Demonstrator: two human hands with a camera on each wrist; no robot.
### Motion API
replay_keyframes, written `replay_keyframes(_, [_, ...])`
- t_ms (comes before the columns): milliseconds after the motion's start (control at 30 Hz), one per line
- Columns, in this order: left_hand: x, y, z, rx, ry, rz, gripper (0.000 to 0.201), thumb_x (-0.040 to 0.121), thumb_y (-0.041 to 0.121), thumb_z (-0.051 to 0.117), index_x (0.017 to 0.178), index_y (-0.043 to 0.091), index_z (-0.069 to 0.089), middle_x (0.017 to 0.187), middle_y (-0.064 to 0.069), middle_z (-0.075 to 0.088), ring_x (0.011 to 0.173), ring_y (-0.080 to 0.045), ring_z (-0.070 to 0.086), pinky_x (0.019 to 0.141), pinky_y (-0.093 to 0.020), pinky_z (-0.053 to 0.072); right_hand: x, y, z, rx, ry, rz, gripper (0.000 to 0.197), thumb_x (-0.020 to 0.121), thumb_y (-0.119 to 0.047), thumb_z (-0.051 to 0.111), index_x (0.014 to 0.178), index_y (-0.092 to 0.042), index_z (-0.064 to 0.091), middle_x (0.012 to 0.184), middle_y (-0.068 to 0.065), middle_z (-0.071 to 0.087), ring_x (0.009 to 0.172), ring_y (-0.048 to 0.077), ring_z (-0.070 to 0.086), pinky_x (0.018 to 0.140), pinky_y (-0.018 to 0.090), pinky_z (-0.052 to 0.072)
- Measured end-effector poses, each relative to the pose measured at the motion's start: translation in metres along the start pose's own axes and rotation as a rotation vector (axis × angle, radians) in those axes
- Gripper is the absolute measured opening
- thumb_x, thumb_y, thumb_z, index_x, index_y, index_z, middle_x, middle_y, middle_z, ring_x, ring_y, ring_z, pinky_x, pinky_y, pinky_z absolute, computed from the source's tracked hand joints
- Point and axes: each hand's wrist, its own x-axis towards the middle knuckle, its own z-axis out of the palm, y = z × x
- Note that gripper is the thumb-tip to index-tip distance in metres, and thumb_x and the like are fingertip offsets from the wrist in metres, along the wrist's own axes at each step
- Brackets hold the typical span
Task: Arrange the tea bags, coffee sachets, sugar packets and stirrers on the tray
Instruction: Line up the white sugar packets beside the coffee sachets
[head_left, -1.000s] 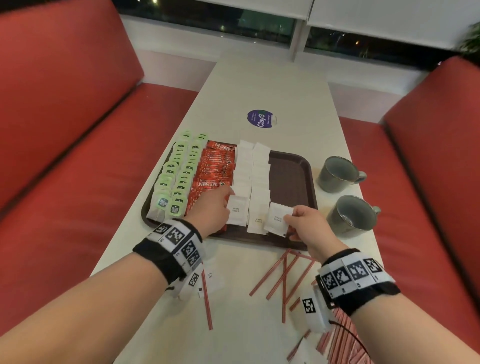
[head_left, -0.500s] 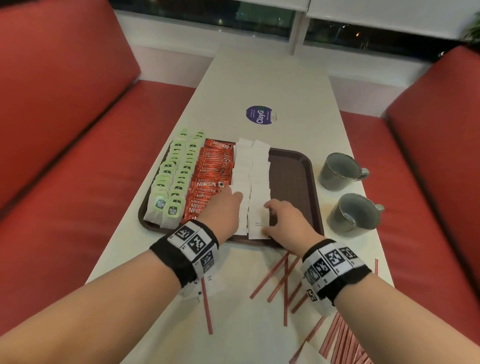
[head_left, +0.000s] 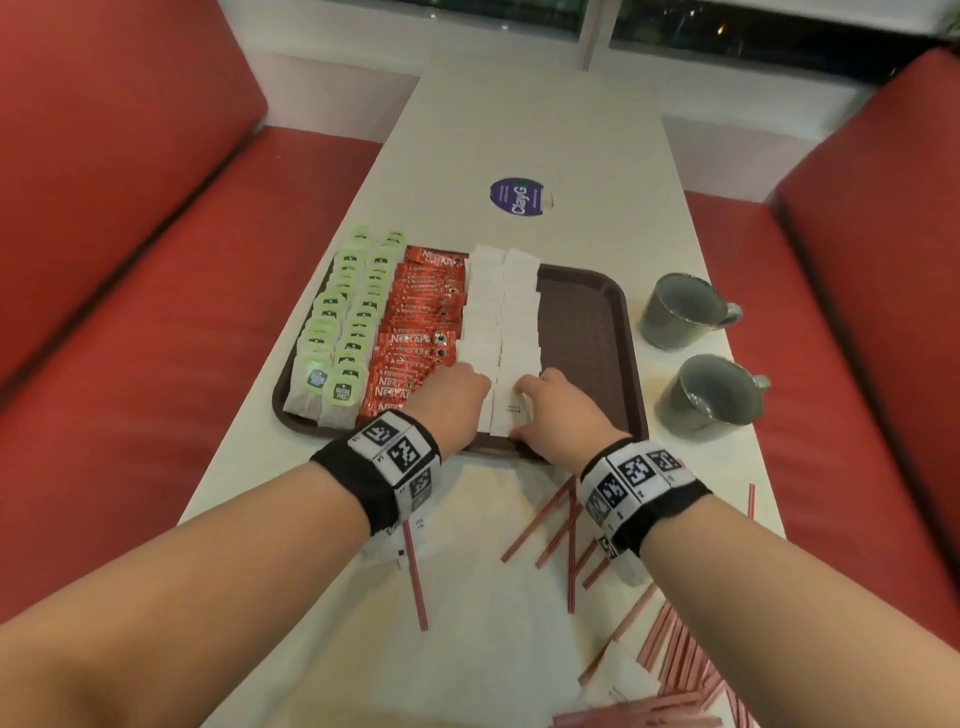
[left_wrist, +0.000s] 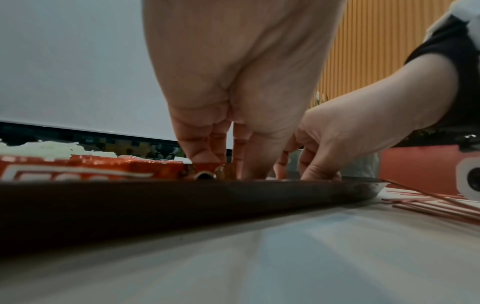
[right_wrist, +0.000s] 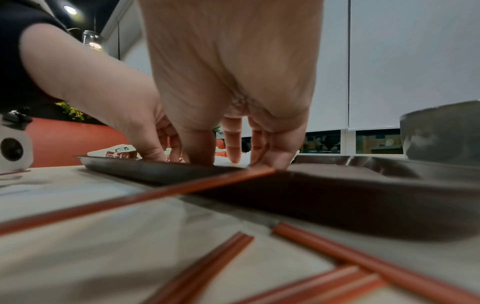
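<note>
1. On the long white table (head_left: 524, 130) sits a dark brown plastic tray (head_left: 592, 322) with low walls.
2. Inside the tray, at the left, lie two rows of tea bags with green tags (head_left: 343, 332).
3. Next to them, one row of red coffee sachets (head_left: 421, 332) lies, each one partly over the next.
4. Next to those come two rows of flat white sugar packets (head_left: 501, 306). The right part of the tray floor is bare.
5. Both hands are at the near end of the sugar rows. The left hand (head_left: 452, 402) has its fingers pointing down and pressing on the near end of the left sugar row, right beside the coffee sachets. They look fairly straight and do not wrap round anything.
6. The right hand (head_left: 558, 410) presses its fingers down on the nearest white sugar packet (head_left: 511, 410) of the right row. Its fingers are a bit bent and spread. It does not lift the packet.
7. The two hands are very close, with only that packet between them.
8. Thin red stirrers (head_left: 566, 525) lie loose on the table, just in front of the tray and under the right wrist. One leans against the tray's near edge. More lie in a heap at the near right edge of the table.
9. Two round grey cups (head_left: 680, 312) stand on the table to the right of the tray, one behind the other.
10. A round purple sticker (head_left: 517, 196) is on the table beyond the tray.
</note>
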Motion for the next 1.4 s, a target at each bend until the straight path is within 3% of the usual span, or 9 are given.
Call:
replay_keyframes(167, [-0.007,0.001,-0.005,-0.070,0.066,0.004,0.028,0.086,0.003,0.055,0.114,0.007,0.059,0.114,-0.014,0.055,0.102,-0.031,0.056,0.078,-0.033,0.044,-0.018,-0.002,-0.013,0.006,0.051,-0.022,0.050,0.087,-0.032,0.066,0.131,-0.017,0.048,0.123,0.008,0.046,0.104,0.028,0.056,0.088,0.038,0.049])
replay_keyframes(300, [-0.038,-0.002,-0.013,-0.199,0.130,0.013,0.036,0.086,0.021,0.064,0.121,0.013,0.058,0.119,-0.009,0.056,0.107,-0.027,0.054,0.089,-0.035,0.045,-0.073,0.007,-0.040,0.076,0.127,-0.110,0.043,0.087,-0.033,0.066,0.126,-0.021,0.054,0.110,-0.002,0.052,0.089,0.014,0.051,0.078,0.025,0.041])
replay_keyframes(467, [-0.104,-0.030,-0.011,-0.244,0.168,-0.061,0.029,0.084,0.025,0.068,0.113,0.018,0.064,0.104,0.005,0.059,0.089,-0.012,0.050,0.082,-0.028,0.043,-0.175,0.034,-0.038,-0.012,-0.102,-0.081,0.027,0.084,-0.037,0.068,0.109,-0.029,0.062,0.101,-0.013,0.058,0.087,0.005,0.052,0.076,0.021,0.042])
replay_keyframes(567, [-0.133,-0.052,0.006,-0.207,0.085,-0.173,0.031,0.084,0.027,0.068,0.113,0.017,0.064,0.112,-0.001,0.062,0.096,-0.016,0.056,0.084,-0.028,0.042,-0.219,0.048,-0.004,-0.088,-0.241,-0.014,0.031,0.084,-0.047,0.064,0.111,-0.032,0.060,0.106,-0.015,0.053,0.095,0.005,0.051,0.082,0.022,0.043])
replay_keyframes(667, [-0.147,-0.058,0.023,-0.200,0.031,-0.273,0.039,0.084,0.033,0.067,0.119,0.017,0.062,0.118,-0.001,0.061,0.104,-0.018,0.056,0.088,-0.027,0.041,-0.241,0.055,0.026,-0.001,-0.182,0.059,0.038,0.083,-0.054,0.063,0.114,-0.033,0.055,0.107,-0.017,0.045,0.092,0.005,0.052,0.079,0.020,0.043])
replay_keyframes(833, [-0.146,-0.053,0.040,-0.256,0.033,-0.337,0.063,0.080,0.045,0.069,0.133,0.018,0.050,0.133,-0.002,0.049,0.116,-0.020,0.052,0.098,-0.031,0.041,-0.243,0.052,0.050,0.080,-0.117,0.131,0.057,0.083,-0.060,0.060,0.130,-0.031,0.046,0.117,-0.014,0.047,0.100,0.005,0.053,0.087,0.019,0.045])
replay_keyframes(1033, [-0.133,-0.040,0.045,-0.220,-0.063,-0.304,0.069,0.079,0.037,0.070,0.137,0.014,0.043,0.136,-0.005,0.044,0.122,-0.021,0.046,0.101,-0.031,0.039,-0.229,0.044,0.062,0.111,-0.096,0.144,0.058,0.083,-0.051,0.064,0.132,-0.025,0.048,0.111,-0.011,0.044,0.097,0.009,0.052,0.083,0.022,0.045])
replay_keyframes(1233, [-0.132,-0.034,0.047,-0.278,-0.054,-0.301,0.070,0.077,0.029,0.074,0.138,0.018,0.041,0.129,-0.005,0.046,0.118,-0.023,0.049,0.096,-0.031,0.041,-0.215,0.037,0.061,0.181,-0.042,0.154,0.033,0.082,-0.043,0.067,0.107,-0.026,0.051,0.101,-0.011,0.044,0.083,0.007,0.051,0.068,0.018,0.042])
replay_keyframes(1400, [-0.134,-0.045,0.044,-0.414,0.024,-0.355,0.050,0.073,0.018,0.077,0.118,0.018,0.056,0.113,-0.004,0.058,0.101,-0.021,0.056,0.078,-0.024,0.042,-0.200,0.037,0.059,0.204,-0.043,0.187,0.010,0.088,-0.027,0.060,0.087,-0.023,0.051,0.089,-0.009,0.047,0.074,0.008,0.050,0.059,0.018,0.039])
